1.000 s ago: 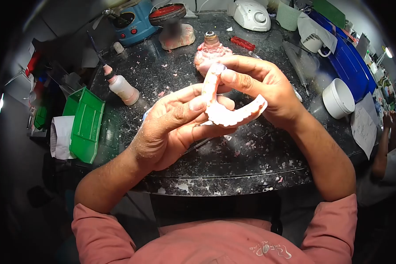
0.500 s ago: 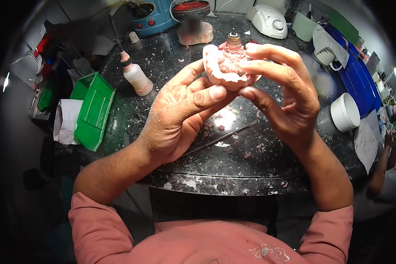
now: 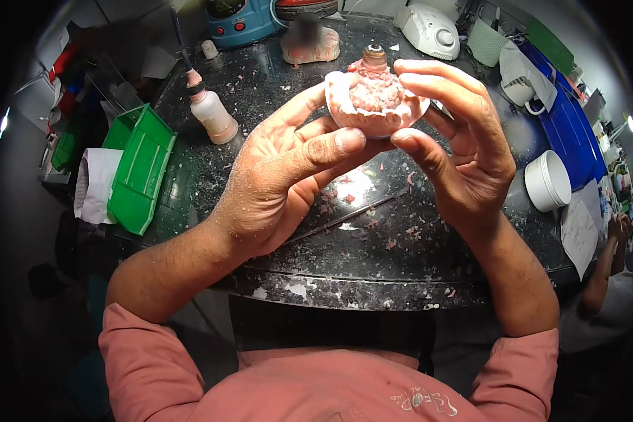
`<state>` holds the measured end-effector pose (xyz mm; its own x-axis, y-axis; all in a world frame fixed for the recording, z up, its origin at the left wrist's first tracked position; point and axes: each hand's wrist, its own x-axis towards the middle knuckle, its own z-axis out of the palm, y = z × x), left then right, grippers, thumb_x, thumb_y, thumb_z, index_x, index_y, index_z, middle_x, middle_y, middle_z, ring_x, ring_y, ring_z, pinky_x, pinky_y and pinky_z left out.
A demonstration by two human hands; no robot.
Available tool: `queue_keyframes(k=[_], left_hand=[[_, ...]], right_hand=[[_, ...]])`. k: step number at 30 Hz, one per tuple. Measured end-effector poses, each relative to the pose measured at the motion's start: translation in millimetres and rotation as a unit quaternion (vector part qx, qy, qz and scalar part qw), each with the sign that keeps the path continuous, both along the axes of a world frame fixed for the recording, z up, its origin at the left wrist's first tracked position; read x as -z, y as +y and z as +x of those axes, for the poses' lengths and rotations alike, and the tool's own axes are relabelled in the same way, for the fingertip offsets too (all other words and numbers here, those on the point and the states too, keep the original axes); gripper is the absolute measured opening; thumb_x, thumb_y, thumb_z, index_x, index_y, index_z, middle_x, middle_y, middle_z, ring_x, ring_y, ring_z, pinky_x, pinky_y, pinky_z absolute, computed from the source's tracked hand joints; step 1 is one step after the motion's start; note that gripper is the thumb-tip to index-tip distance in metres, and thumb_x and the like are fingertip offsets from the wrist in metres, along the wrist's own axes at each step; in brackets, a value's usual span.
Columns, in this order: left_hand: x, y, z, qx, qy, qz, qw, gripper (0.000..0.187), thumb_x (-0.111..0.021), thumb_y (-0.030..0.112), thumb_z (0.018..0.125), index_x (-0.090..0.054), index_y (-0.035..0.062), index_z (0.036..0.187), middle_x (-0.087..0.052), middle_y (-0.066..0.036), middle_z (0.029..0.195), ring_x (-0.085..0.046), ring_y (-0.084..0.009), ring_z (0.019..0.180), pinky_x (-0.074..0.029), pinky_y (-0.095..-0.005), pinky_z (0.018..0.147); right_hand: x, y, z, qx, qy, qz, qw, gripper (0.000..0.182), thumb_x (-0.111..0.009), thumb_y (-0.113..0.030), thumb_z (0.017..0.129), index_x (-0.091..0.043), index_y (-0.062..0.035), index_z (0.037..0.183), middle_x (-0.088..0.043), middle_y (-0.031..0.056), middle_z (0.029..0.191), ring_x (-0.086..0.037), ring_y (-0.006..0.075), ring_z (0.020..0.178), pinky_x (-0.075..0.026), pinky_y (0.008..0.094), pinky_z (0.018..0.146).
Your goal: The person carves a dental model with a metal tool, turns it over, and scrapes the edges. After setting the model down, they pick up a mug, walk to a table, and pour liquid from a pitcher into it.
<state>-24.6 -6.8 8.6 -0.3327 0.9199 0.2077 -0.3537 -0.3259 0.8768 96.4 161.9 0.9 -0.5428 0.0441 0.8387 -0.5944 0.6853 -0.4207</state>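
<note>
A pale pink dental cast (image 3: 373,124) with a curved row of teeth is held up over the bench under bright light. My left hand (image 3: 295,155) grips its left side, thumb in front and fingers behind. On the right side, my right hand (image 3: 464,133) holds the rim between thumb and fingertips. Lumpy pink material (image 3: 376,91) shows within the arch, and a narrow neck with a metal-ringed top (image 3: 375,53) rises just behind it. White dust speckles my left wrist. Below the hands, a long thin metal tool (image 3: 348,216) lies on the black bench (image 3: 316,271).
Pink and white scraps litter the bench. On the left stand a white bottle with a brush (image 3: 213,118) and a green bin (image 3: 142,172). Farther back are a blue device (image 3: 243,28) and a white machine (image 3: 431,32). A white tub (image 3: 548,181) and papers (image 3: 581,228) sit right.
The cast has tilted in my fingers, so more of its front teeth and pink inner material show. My right fingers have shifted slightly up its side. The view has moved slightly.
</note>
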Motion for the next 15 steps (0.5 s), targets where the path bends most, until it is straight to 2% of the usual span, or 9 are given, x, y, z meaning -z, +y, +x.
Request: queue_keyframes(k=[5,7,8,10,11,12,14,15], left_hand=[[-1.3,-0.2,0.1,0.012,-0.009,0.003,1.000,0.069,-0.064,0.018,0.092,-0.027,-0.0019,0.147,-0.049,-0.018,0.137,-0.050,-0.0213,0.128,-0.037,-0.0363,0.113],[-1.4,1.4,0.2,0.009,-0.004,0.010,1.000,0.071,-0.064,0.017,0.091,-0.025,-0.0018,0.148,-0.049,-0.018,0.137,-0.050,-0.0220,0.128,-0.037,-0.0375,0.112],[-1.2,2.3,0.7,0.007,0.000,0.016,1.000,0.073,-0.064,0.016,0.091,-0.023,-0.0018,0.148,-0.049,-0.018,0.137,-0.050,-0.0227,0.128,-0.038,-0.0388,0.112],[0.6,3.1,-0.1,0.006,0.003,0.026,1.000,0.076,-0.065,0.014,0.090,-0.020,-0.0012,0.149,-0.049,-0.018,0.137,-0.050,-0.0234,0.128,-0.038,-0.0395,0.111],[2.3,3.5,-0.7,0.003,0.006,0.035,0.999,0.079,-0.066,0.012,0.088,-0.018,-0.0006,0.150,-0.049,-0.018,0.137,-0.050,-0.0241,0.128,-0.039,-0.0403,0.111],[5.4,3.8,-2.5,0.008,0.006,0.035,0.999,0.079,-0.066,0.012,0.088,-0.018,-0.0006,0.150,-0.049,-0.018,0.137,-0.050,-0.0241,0.128,-0.039,-0.0403,0.111],[10.2,5.6,-6.7,-0.024,0.068,0.058,0.996,0.086,-0.067,0.007,0.085,-0.014,0.0020,0.152,-0.049,-0.018,0.137,-0.051,-0.0249,0.127,-0.039,-0.0405,0.110],[8.7,6.4,-5.6,-0.026,0.071,0.057,0.996,0.088,-0.069,0.004,0.083,-0.015,0.0036,0.153,-0.044,-0.019,0.143,-0.051,-0.0244,0.127,-0.040,-0.0402,0.109]], right_hand=[[0.7,-1.1,-0.2,-0.004,-0.001,0.005,1.000,0.048,-0.068,-0.005,0.088,-0.047,0.0043,0.130,-0.049,0.0216,0.131,-0.053,0.0305,0.124,-0.049,0.0406,0.102],[2.5,-7.5,-0.7,-0.020,-0.007,-0.105,0.994,0.056,-0.068,-0.009,0.089,-0.039,0.0050,0.135,-0.049,0.0228,0.132,-0.054,0.0310,0.123,-0.049,0.0413,0.101],[-0.5,-5.3,-1.2,-0.016,-0.011,-0.112,0.994,0.058,-0.061,-0.024,0.096,-0.034,0.0059,0.138,-0.050,0.0237,0.131,-0.054,0.0320,0.122,-0.050,0.0406,0.099],[-6.1,-1.6,-2.3,-0.010,-0.055,-0.247,0.967,0.061,-0.045,-0.042,0.101,-0.037,0.0077,0.136,-0.053,0.0241,0.128,-0.057,0.0325,0.119,-0.052,0.0392,0.096],[-9.2,4.2,-0.9,-0.011,-0.117,-0.290,0.950,0.067,-0.030,-0.049,0.103,-0.039,0.0095,0.134,-0.055,0.0253,0.125,-0.060,0.0327,0.114,-0.055,0.0384,0.091],[-14.4,2.7,-2.7,-0.039,-0.151,-0.372,0.915,0.070,-0.027,-0.053,0.102,-0.046,0.0100,0.129,-0.061,0.0244,0.116,-0.067,0.0286,0.100,-0.060,0.0355,0.078],[-13.3,20.4,0.8,-0.141,-0.297,-0.424,0.844,0.072,-0.026,-0.055,0.102,-0.052,0.0095,0.123,-0.066,0.0219,0.106,-0.071,0.0247,0.083,-0.061,0.0322,0.064],[-15.5,17.9,0.6,-0.136,-0.338,-0.429,0.826,0.073,-0.027,-0.055,0.102,-0.055,0.0092,0.119,-0.069,0.0194,0.097,-0.071,0.0232,0.071,-0.061,0.0309,0.058]])
